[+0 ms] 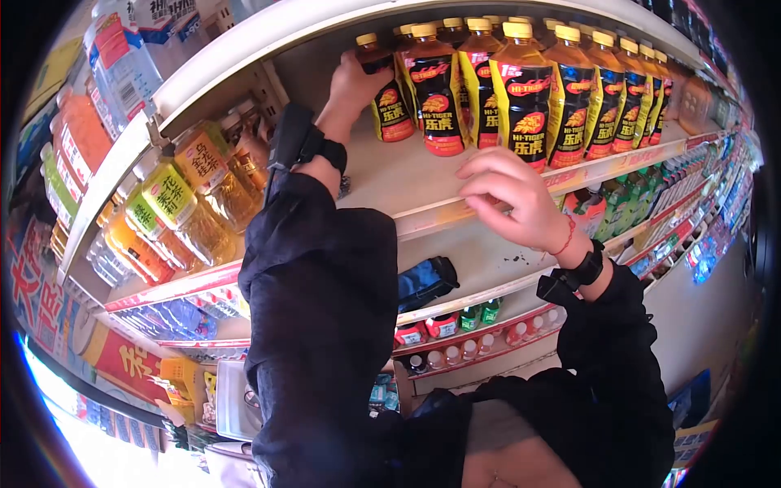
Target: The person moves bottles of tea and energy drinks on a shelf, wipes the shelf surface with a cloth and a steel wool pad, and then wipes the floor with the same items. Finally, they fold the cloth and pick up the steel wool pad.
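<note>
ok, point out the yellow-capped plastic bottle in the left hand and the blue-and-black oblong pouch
Yellow-capped plastic bottle (391,101): head view, on its black label.
Blue-and-black oblong pouch (420,281): head view, on its blue side.

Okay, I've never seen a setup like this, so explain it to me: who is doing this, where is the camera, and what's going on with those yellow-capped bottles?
There is no robot here. You see a person's own two bare hands, each with a dark band on the wrist. The single picture comes from a camera worn on the head, looking forward and down, so the arms reach away from you.

The shelf holds upright yellow-capped bottles in close rows. The left hand grips the leftmost bottle near its top. The right hand is held in front of the shelf with its fingers loosely bent, and no item shows in it. A blue and black item lies one level down.
</note>
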A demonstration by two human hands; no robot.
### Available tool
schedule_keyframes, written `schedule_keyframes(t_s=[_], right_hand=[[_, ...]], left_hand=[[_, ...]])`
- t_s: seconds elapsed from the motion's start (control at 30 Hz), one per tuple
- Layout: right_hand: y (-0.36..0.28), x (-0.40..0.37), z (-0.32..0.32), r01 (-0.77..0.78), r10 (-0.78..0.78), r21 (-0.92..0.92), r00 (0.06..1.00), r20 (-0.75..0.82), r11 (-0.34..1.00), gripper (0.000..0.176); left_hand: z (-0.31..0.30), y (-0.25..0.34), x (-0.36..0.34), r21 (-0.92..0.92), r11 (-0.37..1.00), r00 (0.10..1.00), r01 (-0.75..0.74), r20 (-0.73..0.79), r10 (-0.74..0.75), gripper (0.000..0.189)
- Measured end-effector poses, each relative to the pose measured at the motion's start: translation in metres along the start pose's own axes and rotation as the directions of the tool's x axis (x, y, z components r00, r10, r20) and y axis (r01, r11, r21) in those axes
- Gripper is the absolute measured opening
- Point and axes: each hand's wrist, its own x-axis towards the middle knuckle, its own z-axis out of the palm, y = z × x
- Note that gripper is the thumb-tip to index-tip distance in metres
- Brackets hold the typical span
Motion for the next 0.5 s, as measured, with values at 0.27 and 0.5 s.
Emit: schedule_keyframes(t_s=[0.27, 0.5], right_hand=[[0.009, 0.004, -0.009, 0.017, -0.014, 0.052, 0.998, -0.062, 0.999, 0.007], [0.013, 0.016, 0.001, 0.033, -0.016, 0.09, 0.983, -0.181, 0.995, 0.014]], left_hand=[[-0.061, 0.017, -0.051, -0.283, 0.955, 0.985, -0.092, 0.116, 0.129, 0.06], [-0.093, 0.081, -0.09, -0.079, 0.978, 0.974, -0.192, 0.108, 0.2, 0.058]])
